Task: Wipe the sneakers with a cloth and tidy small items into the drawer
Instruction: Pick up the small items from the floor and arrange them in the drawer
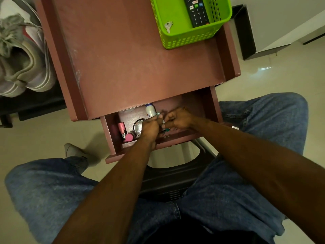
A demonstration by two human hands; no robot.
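The drawer [209, 103] of the reddish-brown side table [131, 59] is pulled out toward me. Both my hands are inside it, close together. My left hand [151, 128] and my right hand [179, 118] pinch a small white item with green ends [164, 126] between them, mostly hidden by the fingers. In the drawer lie a white bottle [150, 110], a round metal tin [138, 126], a pink lipstick [121, 129] and a pink-capped tube [130, 137]. Grey sneakers [21, 55] with a grey cloth [10, 32] sit at the far left.
A green basket [191, 36] on the table's far right corner holds a black remote [197, 11] and a key [168, 26]. I sit on a dark stool [175, 180], knees on either side of the drawer. Pale tiled floor surrounds the table.
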